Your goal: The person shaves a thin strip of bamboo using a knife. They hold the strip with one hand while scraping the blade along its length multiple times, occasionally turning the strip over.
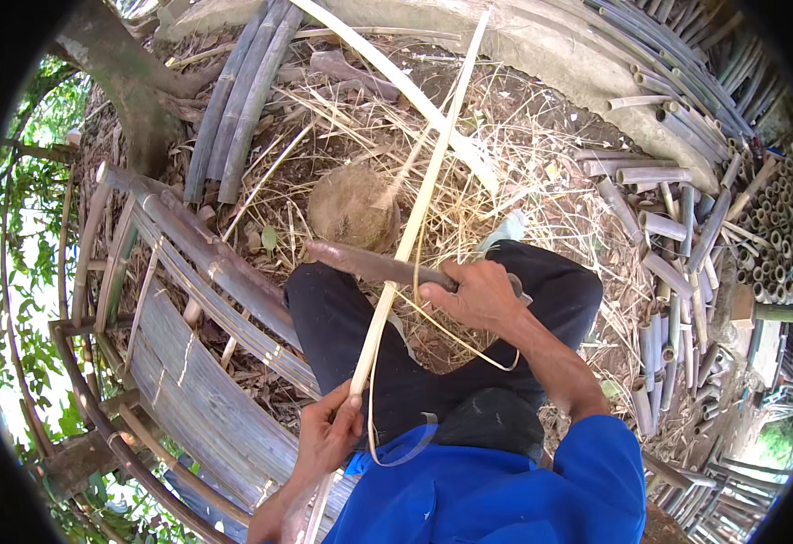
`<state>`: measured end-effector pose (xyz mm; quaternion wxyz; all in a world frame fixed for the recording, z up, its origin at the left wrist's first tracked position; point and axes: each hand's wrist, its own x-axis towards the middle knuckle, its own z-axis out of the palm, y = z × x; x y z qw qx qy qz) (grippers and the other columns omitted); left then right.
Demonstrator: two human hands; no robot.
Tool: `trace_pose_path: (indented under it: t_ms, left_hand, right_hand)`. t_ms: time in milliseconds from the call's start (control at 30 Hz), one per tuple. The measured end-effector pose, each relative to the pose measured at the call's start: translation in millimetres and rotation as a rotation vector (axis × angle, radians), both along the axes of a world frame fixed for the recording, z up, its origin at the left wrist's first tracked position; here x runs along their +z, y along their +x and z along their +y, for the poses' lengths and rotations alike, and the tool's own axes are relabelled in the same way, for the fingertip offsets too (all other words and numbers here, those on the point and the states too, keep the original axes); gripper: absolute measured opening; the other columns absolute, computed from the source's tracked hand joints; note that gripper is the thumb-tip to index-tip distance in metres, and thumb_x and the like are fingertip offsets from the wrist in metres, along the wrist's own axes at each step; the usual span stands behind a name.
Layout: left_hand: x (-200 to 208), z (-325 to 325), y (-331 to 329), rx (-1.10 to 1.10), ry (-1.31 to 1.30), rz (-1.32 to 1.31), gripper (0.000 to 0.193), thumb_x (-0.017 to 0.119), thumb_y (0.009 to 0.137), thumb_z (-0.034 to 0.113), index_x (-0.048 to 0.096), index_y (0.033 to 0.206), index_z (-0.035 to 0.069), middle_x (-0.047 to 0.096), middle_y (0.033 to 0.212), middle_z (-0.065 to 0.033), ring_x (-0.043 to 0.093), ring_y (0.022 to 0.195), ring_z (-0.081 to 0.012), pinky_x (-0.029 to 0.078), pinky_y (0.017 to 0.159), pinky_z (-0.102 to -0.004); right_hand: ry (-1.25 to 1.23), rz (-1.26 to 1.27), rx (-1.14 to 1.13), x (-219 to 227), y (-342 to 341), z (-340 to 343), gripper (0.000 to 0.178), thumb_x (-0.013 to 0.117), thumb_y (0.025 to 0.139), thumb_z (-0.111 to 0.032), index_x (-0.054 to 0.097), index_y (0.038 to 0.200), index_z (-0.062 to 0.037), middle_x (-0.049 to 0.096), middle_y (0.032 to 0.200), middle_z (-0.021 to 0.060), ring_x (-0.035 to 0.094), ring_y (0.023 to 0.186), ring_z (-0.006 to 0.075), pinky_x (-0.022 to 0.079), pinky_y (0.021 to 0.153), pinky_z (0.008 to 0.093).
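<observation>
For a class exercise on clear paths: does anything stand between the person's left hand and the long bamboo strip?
Nothing visible does: the left hand grips the long bamboo strip directly. Farther along, the long-bladed knife in the right hand crosses it.

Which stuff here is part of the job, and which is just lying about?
In use:
- knife, in the right hand, its blade crossing the strip
- strip, in the left hand

Lying about:
- stump, beyond the knees
- grey poles, upper left
- cut tubes, stacked at right
</observation>
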<state>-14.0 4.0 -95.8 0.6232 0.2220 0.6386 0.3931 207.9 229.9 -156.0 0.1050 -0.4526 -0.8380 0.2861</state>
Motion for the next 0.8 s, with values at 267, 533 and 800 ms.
trace_pose_path:
  t_ms: [267,533,800]
  left_hand:
    - [46,-35,-9,0.007,-0.157,0.02,0.033,0.061,0.102,0.02,0.066,0.129,0.002,0.051,0.059,0.0054,0.042,0.05,-0.002,0.029,0.044,-0.0216]
    - [70,-125,-67,-0.222,-0.215,0.438,0.024,0.072,0.091,0.015,0.076,0.11,0.0,0.066,0.066,-0.0022,0.049,0.049,-0.0036,0.034,0.043,-0.0235]
    - [159,-84,-152,-0.367,0.435,1.817,0.027,0.074,0.085,0.015,0.071,0.109,0.004,0.064,0.09,-0.0087,0.063,0.081,-0.0191,0.049,0.053,-0.028]
  right_hand:
    - [-0.164,-0.138,-0.349,-6,33,101,0.083,0.043,0.092,-0.078,0.077,0.102,-0.0033,0.072,0.079,0.0219,0.073,0.079,0.0369,0.056,0.077,0.0484]
    - [-0.437,0.328,-0.852,-36,107,205,0.07,0.052,0.095,-0.066,0.066,0.098,0.0025,0.055,0.058,0.0076,0.054,0.046,0.0192,0.047,0.044,0.0331]
    - [-0.839,1.164,-0.862,-76,32,160,0.034,0.062,0.101,-0.036,0.053,0.084,-0.0084,0.045,0.06,-0.0006,0.044,0.046,0.0101,0.044,0.042,0.0281]
